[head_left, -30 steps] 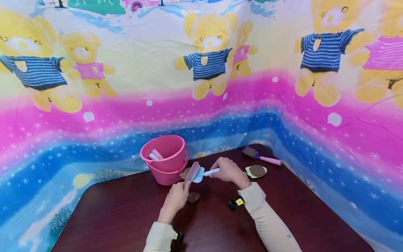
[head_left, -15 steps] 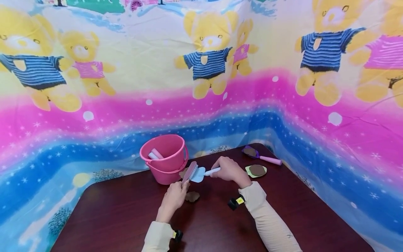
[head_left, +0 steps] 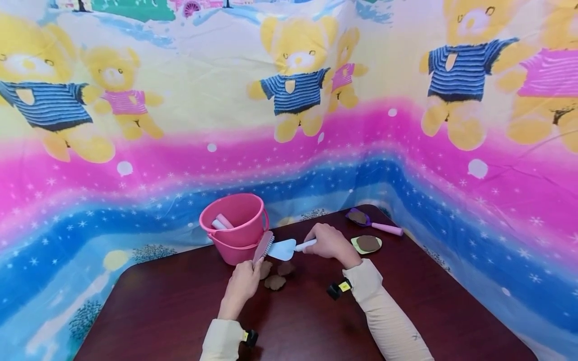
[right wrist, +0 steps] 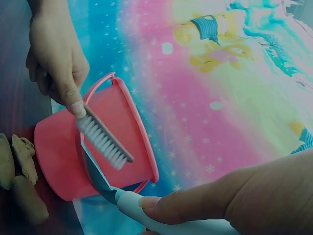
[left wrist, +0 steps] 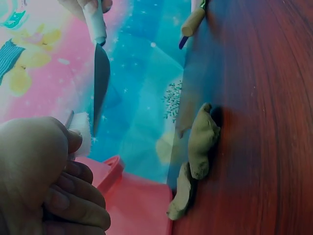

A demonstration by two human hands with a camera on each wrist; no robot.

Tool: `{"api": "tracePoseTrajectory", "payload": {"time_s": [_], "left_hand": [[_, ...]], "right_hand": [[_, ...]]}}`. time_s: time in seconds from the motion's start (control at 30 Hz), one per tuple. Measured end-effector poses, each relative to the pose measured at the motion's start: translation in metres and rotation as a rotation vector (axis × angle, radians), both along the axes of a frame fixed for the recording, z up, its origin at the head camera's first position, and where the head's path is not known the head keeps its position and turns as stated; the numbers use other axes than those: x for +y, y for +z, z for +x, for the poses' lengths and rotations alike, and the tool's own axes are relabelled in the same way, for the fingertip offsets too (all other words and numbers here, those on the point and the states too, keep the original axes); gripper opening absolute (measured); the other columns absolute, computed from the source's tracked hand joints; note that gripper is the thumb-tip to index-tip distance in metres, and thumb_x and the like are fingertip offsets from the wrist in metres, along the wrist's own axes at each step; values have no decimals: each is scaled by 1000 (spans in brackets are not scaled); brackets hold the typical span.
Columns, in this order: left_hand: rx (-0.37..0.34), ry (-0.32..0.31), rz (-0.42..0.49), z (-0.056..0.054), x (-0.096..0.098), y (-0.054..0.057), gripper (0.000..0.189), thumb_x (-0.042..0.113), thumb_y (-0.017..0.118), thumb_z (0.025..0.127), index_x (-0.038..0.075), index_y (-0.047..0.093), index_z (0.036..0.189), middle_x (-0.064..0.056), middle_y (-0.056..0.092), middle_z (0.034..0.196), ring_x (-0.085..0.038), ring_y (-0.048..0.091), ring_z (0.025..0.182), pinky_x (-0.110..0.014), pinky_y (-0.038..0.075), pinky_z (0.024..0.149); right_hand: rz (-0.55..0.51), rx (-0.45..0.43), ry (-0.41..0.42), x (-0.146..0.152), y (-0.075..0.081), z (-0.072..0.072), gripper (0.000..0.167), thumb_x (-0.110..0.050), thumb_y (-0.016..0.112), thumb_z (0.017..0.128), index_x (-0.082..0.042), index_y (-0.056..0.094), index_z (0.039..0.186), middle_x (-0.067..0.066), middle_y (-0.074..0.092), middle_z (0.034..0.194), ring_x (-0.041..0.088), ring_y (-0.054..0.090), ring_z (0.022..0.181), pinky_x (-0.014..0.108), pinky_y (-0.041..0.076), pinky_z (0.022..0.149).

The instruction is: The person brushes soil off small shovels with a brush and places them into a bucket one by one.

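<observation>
My left hand [head_left: 241,286] grips a pink-backed brush [head_left: 263,246] with white bristles. In the head view the bristles face the light-blue blade of a small toy trowel [head_left: 283,249]. My right hand [head_left: 327,243] holds that trowel by its white handle, the blade raised above the table. Two brown clay-like lumps [head_left: 274,283] lie close together on the table below the tools. A third lump [head_left: 286,268], directly beneath the blade, is blurred in the right wrist view; I cannot tell whether it touches the table.
Behind the brush stands a pink bucket [head_left: 232,245] with pink and white handles inside. At right lie a purple shovel [head_left: 387,229] with a pink handle and a yellow-green scoop [head_left: 355,245], each bearing brown clay-like material. A printed cloth [head_left: 289,175] rises behind the dark table [head_left: 171,306].
The brush has moved left, off the trowel blade toward the bucket. A third brown lump now shows beneath the blade, where none was seen before. My right hand has barely moved.
</observation>
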State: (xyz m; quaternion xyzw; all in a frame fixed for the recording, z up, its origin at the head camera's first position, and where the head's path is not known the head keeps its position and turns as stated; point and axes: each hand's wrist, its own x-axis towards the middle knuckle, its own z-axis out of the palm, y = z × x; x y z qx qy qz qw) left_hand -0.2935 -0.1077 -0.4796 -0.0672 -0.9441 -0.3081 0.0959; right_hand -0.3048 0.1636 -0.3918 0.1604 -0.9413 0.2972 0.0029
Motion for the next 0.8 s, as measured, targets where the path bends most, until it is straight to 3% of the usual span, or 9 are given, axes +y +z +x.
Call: {"api": "tracePoseTrajectory", "payload": {"time_s": [0.33, 0.7, 0.8], "left_hand": [[-22, -80, 91, 5, 7, 1, 41, 36, 52, 106, 11, 56, 73, 0, 44, 57, -14, 41, 46, -27, 35, 43], [-68, -141, 84, 13, 23, 2, 33, 30, 52, 105, 10, 57, 79, 2, 41, 56, -12, 39, 46, -26, 33, 42], [-49, -161, 66, 15, 29, 2, 32, 30, 52, 106, 10, 59, 82, 1, 44, 59, -12, 41, 47, -27, 34, 43]], "right_hand": [[14, -6, -8, -6, -2, 0, 11, -24, 81, 86, -16, 81, 93, -3, 73, 90, 14, 61, 74, 35, 50, 70], [-2, -8, -14, -8, -3, 1, 7, -22, 81, 87, -16, 81, 91, -5, 72, 84, 14, 61, 72, 35, 51, 69], [1, 4, -16, -8, -4, 1, 6, -22, 81, 86, -17, 81, 89, -5, 72, 82, 13, 61, 71, 35, 51, 70]]}}
